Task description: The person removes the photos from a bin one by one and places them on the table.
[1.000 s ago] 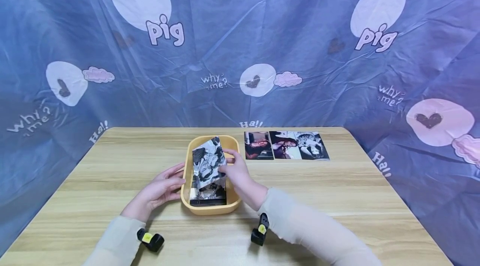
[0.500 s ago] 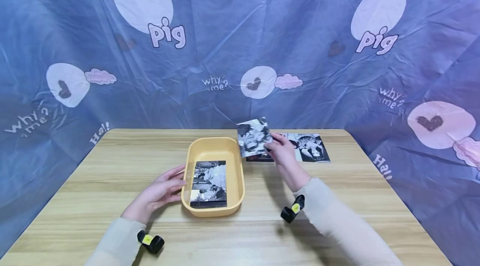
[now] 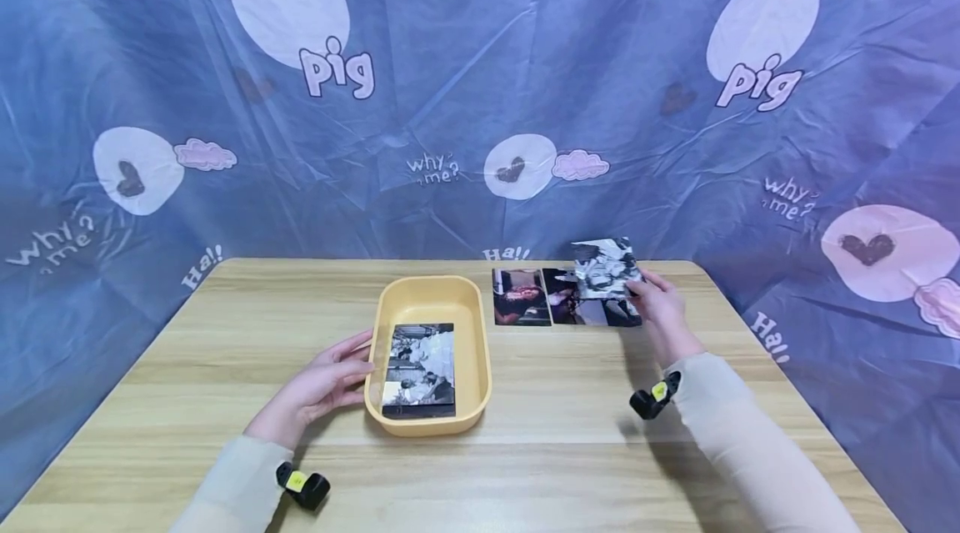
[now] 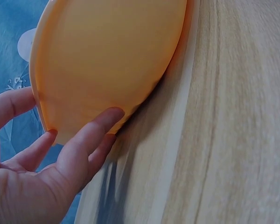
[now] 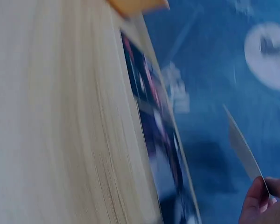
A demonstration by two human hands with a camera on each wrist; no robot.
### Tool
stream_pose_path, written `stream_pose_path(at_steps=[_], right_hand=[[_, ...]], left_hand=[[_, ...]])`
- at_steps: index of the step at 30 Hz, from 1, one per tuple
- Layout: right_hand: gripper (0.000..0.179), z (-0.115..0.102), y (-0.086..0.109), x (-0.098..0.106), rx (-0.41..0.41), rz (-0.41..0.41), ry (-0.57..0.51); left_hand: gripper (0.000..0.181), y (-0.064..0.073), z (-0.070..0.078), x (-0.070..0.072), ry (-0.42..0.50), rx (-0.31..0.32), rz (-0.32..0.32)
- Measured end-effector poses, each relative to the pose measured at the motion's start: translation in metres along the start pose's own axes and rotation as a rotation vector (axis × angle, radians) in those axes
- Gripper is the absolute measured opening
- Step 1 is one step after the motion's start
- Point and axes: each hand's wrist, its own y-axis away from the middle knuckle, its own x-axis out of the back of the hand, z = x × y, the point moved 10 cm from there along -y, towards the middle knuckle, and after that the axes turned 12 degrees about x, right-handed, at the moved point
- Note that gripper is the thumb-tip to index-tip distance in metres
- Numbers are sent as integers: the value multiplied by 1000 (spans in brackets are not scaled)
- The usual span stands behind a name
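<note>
A yellow plastic bin [image 3: 427, 426] stands on the table with a stack of black-and-white photo prints [image 3: 420, 370] lying flat inside it. My left hand [image 3: 318, 387] is at the bin's left side; in the left wrist view its relaxed, spread fingers [image 4: 95, 128] touch the bin's outer wall. Over the table's back right, my right hand [image 3: 663, 312] pinches a black-and-white photo print [image 3: 606, 266] by its right edge, between thumb and fingers. The right wrist view shows that print [image 5: 242, 144] nearly edge-on, above the table.
At the back of the table lies a row of photo prints: one reddish print [image 3: 521, 297] on the left, and darker prints [image 3: 562, 299] to its right, partly covered by the held one. A blue patterned cloth [image 3: 450, 99] hangs behind the table [image 3: 555, 416].
My right hand has lifted the photo print out of the bin and carried it right, over the row of prints. The left hand has stayed at the bin.
</note>
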Motion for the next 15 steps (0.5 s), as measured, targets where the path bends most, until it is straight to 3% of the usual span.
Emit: stream_pose_path(at_steps=[8,13,14,15], right_hand=[[26,-6,-36,63,-26,52,-34],[29,9,-83,118,-41,152,-8],[29,13,-92,128,-51,158,-13],[28,21,-108,137,-49,115,-67]], left_hand=[[73,0,-1,0,3,-3,-2],[74,-1,0,0,-1,1,7],[74,-1,1,0,-2,1,7],[74,-1,1,-1,-3,1,10]])
